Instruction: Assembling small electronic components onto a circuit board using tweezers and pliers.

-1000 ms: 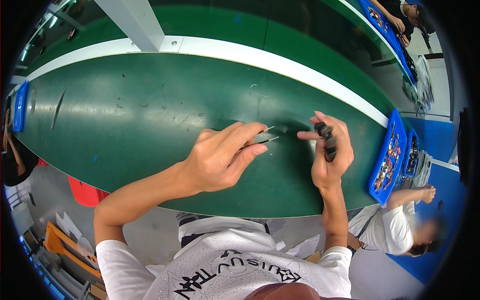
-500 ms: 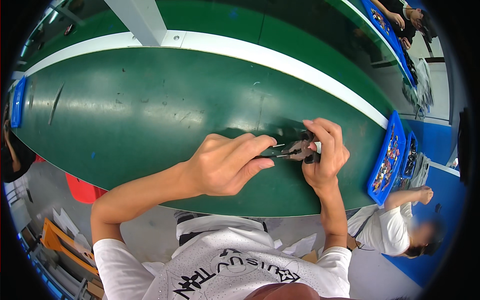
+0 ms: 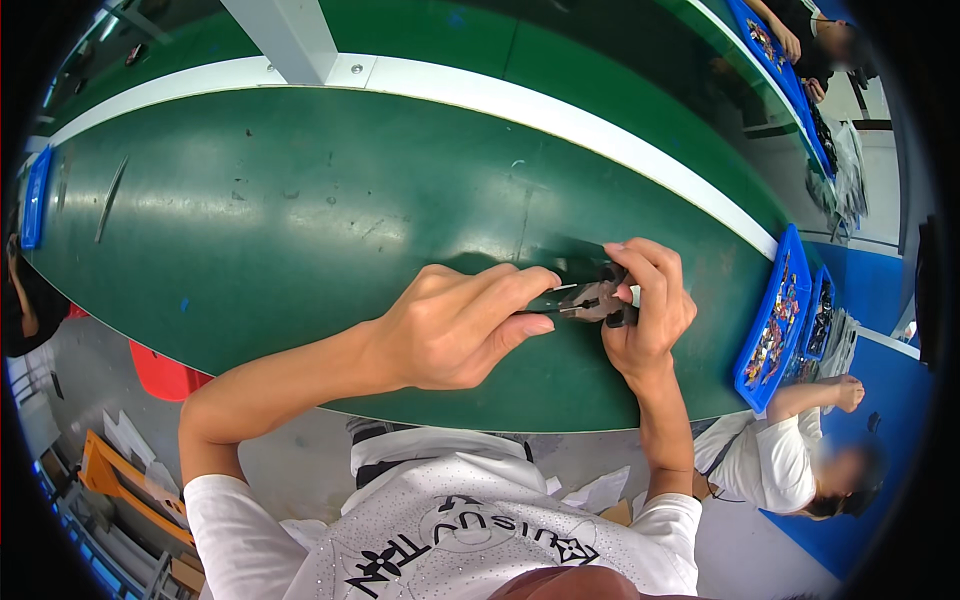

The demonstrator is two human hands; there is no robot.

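My left hand (image 3: 460, 325) grips a pair of pliers (image 3: 590, 298) by the handles, the metal jaws pointing right. My right hand (image 3: 648, 305) pinches a small dark part (image 3: 622, 316) right at the jaws, fingers curled over it. Both hands meet just above the green belt surface (image 3: 300, 220), near its front right edge. The part is mostly hidden by my fingers.
A blue tray (image 3: 775, 320) of small mixed parts sits at the right, a second dark-filled tray (image 3: 820, 315) beside it. A seated person (image 3: 800, 460) is at lower right. Another blue tray (image 3: 35, 195) lies at far left. A white post (image 3: 290, 35) rises at the back.
My hands have come together: the left brought the pliers rightward to the dark part, and the right turned the part down to meet the jaws.
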